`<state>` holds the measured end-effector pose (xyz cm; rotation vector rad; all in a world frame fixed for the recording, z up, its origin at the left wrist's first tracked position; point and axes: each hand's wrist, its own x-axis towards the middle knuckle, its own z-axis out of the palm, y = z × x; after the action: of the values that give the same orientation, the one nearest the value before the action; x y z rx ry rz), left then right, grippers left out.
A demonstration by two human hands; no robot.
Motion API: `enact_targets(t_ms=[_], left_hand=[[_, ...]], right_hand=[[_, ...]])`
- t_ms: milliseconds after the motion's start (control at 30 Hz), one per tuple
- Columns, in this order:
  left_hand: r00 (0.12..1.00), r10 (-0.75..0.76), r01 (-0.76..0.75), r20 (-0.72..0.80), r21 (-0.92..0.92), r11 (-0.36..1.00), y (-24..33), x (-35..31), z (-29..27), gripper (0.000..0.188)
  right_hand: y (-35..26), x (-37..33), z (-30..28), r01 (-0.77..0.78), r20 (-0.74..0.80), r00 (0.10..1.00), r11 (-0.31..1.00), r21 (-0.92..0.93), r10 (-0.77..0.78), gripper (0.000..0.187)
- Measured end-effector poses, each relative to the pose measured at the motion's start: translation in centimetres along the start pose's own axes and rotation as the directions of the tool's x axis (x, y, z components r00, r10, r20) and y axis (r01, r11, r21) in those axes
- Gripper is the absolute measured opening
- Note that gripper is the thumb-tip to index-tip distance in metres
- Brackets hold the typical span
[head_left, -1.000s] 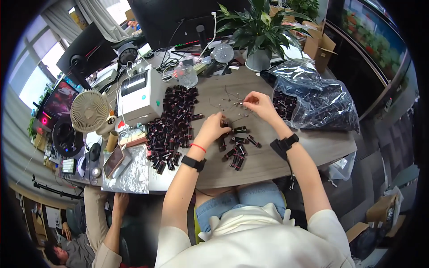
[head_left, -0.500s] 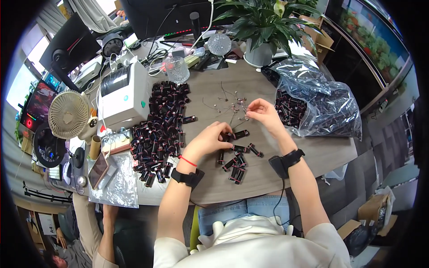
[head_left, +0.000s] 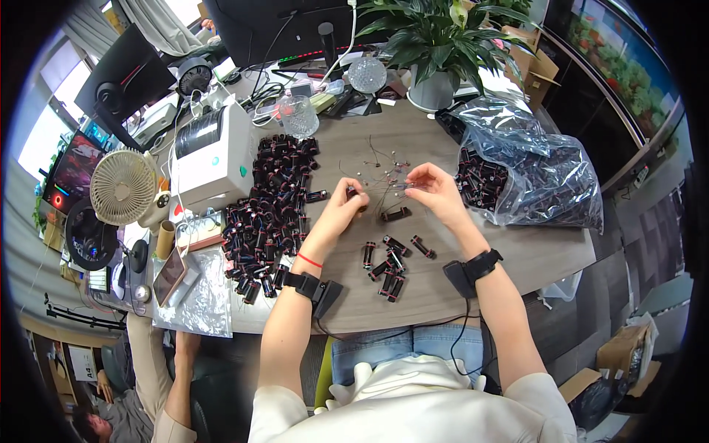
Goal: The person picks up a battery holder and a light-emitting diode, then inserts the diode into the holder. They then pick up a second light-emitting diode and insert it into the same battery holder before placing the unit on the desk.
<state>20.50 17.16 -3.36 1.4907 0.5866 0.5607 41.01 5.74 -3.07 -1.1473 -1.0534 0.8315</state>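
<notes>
My left hand (head_left: pixel 344 208) is closed around a small black cylinder (head_left: pixel 351 193), which its fingers mostly hide. My right hand (head_left: pixel 437 193) pinches at thin-wired small parts beside the loose wired pieces (head_left: pixel 384 174) scattered on the table; just what lies between its fingertips is too small to make out. One black cylinder with reddish ends (head_left: pixel 396 214) lies between my hands. Nearer to me is a loose group of similar black cylinders (head_left: pixel 396 264). To the left spreads a big pile of black cylinders (head_left: pixel 275 199).
A clear plastic bag (head_left: pixel 546 177) full of black cylinders stands at right. A white box-shaped machine (head_left: pixel 220 159) and a beige fan (head_left: pixel 124 187) are at left. Behind are a glass cup (head_left: pixel 298 118) and a potted plant (head_left: pixel 430 90). Another person's legs (head_left: pixel 148 362) show lower left.
My left hand has moved away from me and slightly left, lifting a black cylinder off the table. My right hand stays by the wired parts. The view has shifted slightly.
</notes>
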Motion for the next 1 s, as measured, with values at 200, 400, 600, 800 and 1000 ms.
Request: enact_targets(t_ms=[200, 400, 600, 800, 1000], left_hand=[[0.987, -0.106, 0.135, 0.119, -0.274, 0.952, 0.4, 0.0, 0.7, 0.019], [0.99, -0.143, 0.142, 0.014, -0.257, 0.956, 1.0, -0.5, 1.1, 0.028], [0.931, 0.311, -0.351, 0.192, 0.235, 0.906, 2.3, -0.7, 2.2, 0.033], [0.965, 0.249, -0.258, 0.077, 0.15, 0.954, 2.5, -1.0, 2.0, 0.022], [0.983, 0.179, -0.17, -0.04, 0.169, 0.971, 2.6, -0.9, 1.6, 0.019]], right_hand=[[-0.5, -0.6, 0.9, 0.055, 0.047, 0.997, 0.997, 0.059, -0.057, 0.025], [-2.2, -0.9, 1.4, 0.255, 0.005, 0.956, 0.827, -0.5, -0.292, 0.016], [-2.1, -1.7, 2.5, 0.224, -0.003, 0.972, 0.935, -0.275, -0.234, 0.012], [-1.5, -0.8, 1.6, 0.098, -0.142, 0.985, 0.995, 0.014, -0.095, 0.017], [-1.1, -0.8, 1.4, 0.017, -0.017, 1.0, 0.998, 0.066, -0.016, 0.023]])
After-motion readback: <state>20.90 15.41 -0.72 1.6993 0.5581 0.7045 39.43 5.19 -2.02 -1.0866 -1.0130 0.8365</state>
